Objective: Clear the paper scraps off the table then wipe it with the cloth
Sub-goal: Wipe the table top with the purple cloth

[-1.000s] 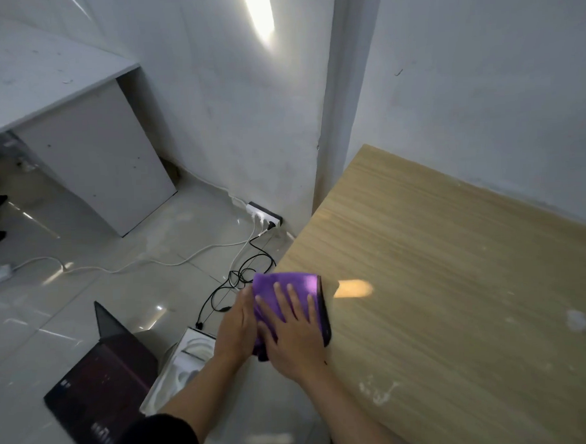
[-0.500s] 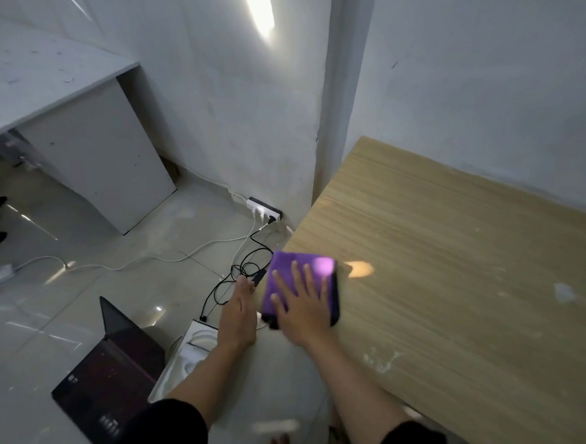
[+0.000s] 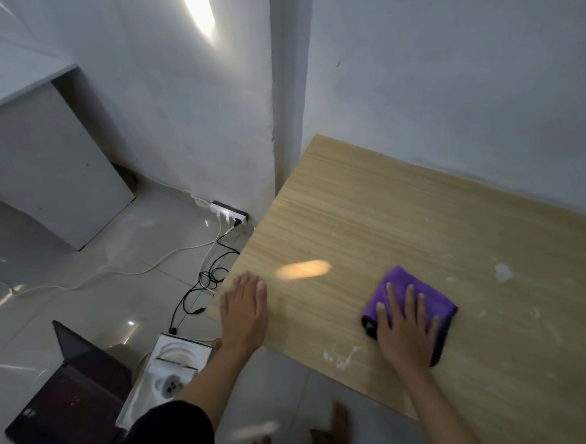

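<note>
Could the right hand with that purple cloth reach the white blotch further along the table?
Probably yes. The right hand presses the purple cloth flat on the table, and nothing stands between it and the white blotch.

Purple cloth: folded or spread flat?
Folded: the cloth is a compact pad, doubled edges showing, under the right hand on the table.

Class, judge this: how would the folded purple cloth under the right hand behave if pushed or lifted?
The folded purple cloth looks soft and rumpled, so it would probably flop when lifted. Pressed under the flat right hand, it likely slides over the smooth wooden table.
</note>
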A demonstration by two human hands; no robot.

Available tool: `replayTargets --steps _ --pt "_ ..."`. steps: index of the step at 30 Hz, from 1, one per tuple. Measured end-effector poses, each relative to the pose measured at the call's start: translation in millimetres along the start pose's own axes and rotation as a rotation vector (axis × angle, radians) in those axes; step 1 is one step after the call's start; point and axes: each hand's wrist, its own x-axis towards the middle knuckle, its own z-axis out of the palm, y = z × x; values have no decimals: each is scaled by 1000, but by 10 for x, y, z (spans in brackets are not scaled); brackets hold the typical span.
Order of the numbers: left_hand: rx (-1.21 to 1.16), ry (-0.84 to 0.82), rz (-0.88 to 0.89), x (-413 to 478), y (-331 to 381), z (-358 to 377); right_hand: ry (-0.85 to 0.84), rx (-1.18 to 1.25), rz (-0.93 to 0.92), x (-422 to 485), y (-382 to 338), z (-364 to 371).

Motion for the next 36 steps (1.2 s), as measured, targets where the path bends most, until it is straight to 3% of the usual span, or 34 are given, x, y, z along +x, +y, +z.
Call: replayTargets --steps 2,5,11,13,18,22,24,26,29,33,36 --pt "13 -34 -1 6 79 99 11 14 -34 55 -224 56" --pt "38 -47 14 56 192 239 28 34 -262 -3 -759 210" --pt "66 -9 46 286 507 432 -119 -42 -641 315 -1143 175" --pt "98 -2 69 370 606 493 -95 -3 -610 609 -943 95" --pt "141 -107 91 548 804 690 56 23 -211 1268 -15 -207" --pt "203 -202 191 646 941 859 -42 106 77 1543 207 -403" --pt "255 -220 221 703 1003 966 -11 97 9 1541 14 -305" --pt "298 -198 223 757 1095 1079 15 74 -243 1456 -276 -194" --pt "359 -162 190 861 1217 1235 -92 1 -553 1459 -628 -122" --pt "293 -94 92 1021 1398 1395 -66 48 -570 1829 -542 -210" --pt "278 -122 140 1149 1594 1513 11 61 -409 2269 -99 -351"
